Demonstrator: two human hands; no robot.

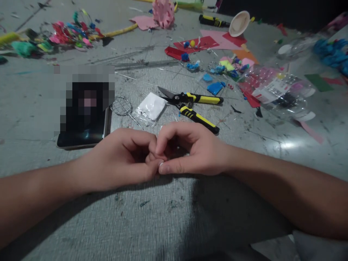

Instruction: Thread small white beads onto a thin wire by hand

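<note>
My left hand (122, 159) and my right hand (193, 148) meet just above the table, their fingertips pinched together. A speck of white shows where the thumb tips touch; what the fingers hold is mostly hidden. Just beyond the hands lies a small clear bag with a white, clay-like lump (150, 107) inside. Left of it is a round shape of twisted wire (122, 106) with a wire stem. Pruning shears (187, 103) with yellow and black handles lie with their blades apart behind my right hand. A dark-screened phone or tablet (81, 136), partly blurred out, lies beyond my left hand.
Wire pieces with coloured clay (76, 32) lie at the back left. Red paper (198, 43), blue clay (216, 87) and a clear plastic container (277, 88) spread over the right side. A pale cup (239, 24) lies tipped at the back. Loose wires cross the grey table (130, 217).
</note>
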